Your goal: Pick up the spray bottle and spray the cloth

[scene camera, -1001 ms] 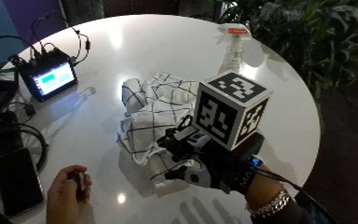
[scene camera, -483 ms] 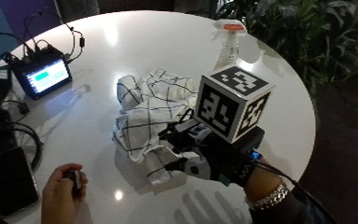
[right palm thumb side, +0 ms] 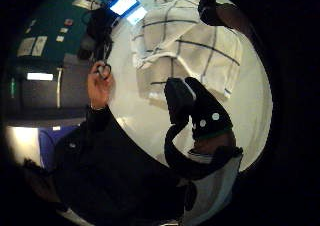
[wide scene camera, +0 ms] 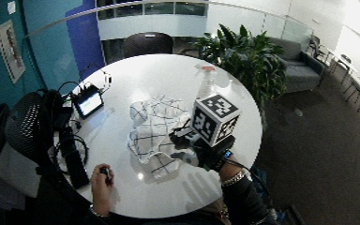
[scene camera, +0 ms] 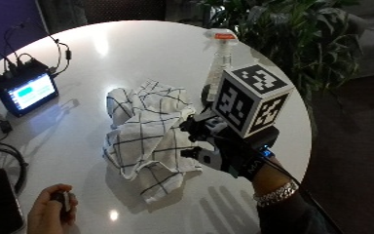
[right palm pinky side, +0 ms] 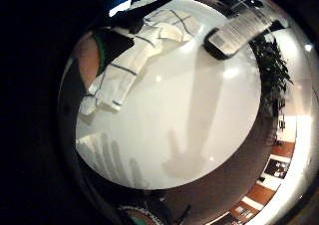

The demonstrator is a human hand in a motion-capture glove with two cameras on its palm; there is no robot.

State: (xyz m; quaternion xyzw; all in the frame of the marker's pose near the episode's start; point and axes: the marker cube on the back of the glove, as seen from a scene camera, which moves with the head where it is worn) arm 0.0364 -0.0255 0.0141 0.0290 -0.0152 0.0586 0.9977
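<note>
Outside view, left to right: a checked cloth point(scene camera: 147, 139) lies crumpled mid-table point(scene camera: 122, 53); the gloved right hand point(scene camera: 216, 146) hovers just beside its three-o'clock edge, fingers seemingly relaxed, holding nothing; the spray bottle point(scene camera: 217, 56) stands upright at one o'clock, well apart.

Clear plastic spray bottle with orange-red trigger head point(scene camera: 217, 57) upright beyond rumpled white black-checked cloth point(scene camera: 145, 135) on table.

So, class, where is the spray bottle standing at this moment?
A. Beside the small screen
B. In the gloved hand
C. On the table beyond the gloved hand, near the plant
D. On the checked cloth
C: the spray bottle stands upright on the table, untouched by the gloved right hand.
</note>
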